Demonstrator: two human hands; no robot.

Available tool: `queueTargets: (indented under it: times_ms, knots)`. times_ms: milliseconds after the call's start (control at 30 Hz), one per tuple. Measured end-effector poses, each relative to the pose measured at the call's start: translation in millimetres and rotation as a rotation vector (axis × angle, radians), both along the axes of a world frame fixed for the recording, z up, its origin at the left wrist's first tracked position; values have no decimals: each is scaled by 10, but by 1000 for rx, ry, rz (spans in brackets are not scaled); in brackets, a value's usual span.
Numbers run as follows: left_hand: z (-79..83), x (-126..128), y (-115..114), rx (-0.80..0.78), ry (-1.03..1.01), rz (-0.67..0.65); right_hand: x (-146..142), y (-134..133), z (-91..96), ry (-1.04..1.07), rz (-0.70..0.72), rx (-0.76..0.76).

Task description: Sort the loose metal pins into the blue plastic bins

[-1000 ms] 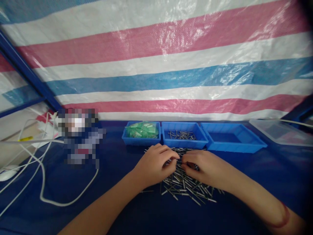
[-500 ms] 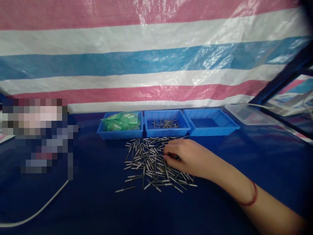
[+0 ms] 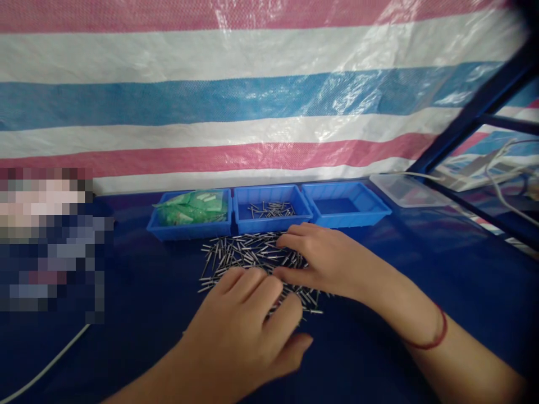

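Observation:
A pile of silver blind rivets (image 3: pixel 240 252) lies loose on the dark blue table (image 3: pixel 370 348). Over the pile's right side is my right hand (image 3: pixel 326 261), its thumb and fingers apart with rivets visible between them. My left hand (image 3: pixel 244 331) reaches across the near side of the pile, knuckles up. Its fingers are bent with their tips hidden, and the thumb stands apart from them. No rivet shows in either hand. Just behind the pile, the middle blue bin (image 3: pixel 273 224) holds more rivets (image 3: pixel 273 209).
The left blue bin (image 3: pixel 189 230) contains a green plastic bag (image 3: pixel 191 207); the right blue bin (image 3: pixel 347 216) stands beside the middle one. Farther right lies a clear plastic lid or tray (image 3: pixel 408 193). A white cable (image 3: pixel 50 362) runs along the left. Striped sheeting (image 3: pixel 252 101) hangs behind.
My left hand has come into view from below and now covers the near part of the pile. My right hand's thumb and fingers have spread wider. The view has shifted slightly right.

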State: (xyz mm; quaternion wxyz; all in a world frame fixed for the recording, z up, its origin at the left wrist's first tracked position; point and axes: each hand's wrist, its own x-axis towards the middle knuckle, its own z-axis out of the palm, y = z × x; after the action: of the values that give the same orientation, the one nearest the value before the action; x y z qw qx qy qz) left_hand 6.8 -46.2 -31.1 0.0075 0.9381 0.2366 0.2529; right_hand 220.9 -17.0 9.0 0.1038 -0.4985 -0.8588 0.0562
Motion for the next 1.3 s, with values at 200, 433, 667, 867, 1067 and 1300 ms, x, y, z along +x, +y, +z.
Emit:
queueTargets:
  times_ms: [200, 433, 667, 867, 1067, 1300]
  knots:
    - [155, 176, 208, -71, 180, 116, 135, -40, -11, -39, -78, -155]
    - [26, 94, 178, -222, 171, 126, 154, -38, 75, 20, -33, -308]
    - [19, 70, 141, -140, 112, 243, 104, -4, 24, 111, 22, -127]
    - [-59, -20, 64, -42, 206, 413, 40, 4, 2, 114, 62, -82]
    - [90, -59, 185, -24, 169, 403, 275, -143, 181, 183, -34, -42]
    - [331, -296, 472, -65, -308, 263, 373, -860, -193, 54, -325, 29]
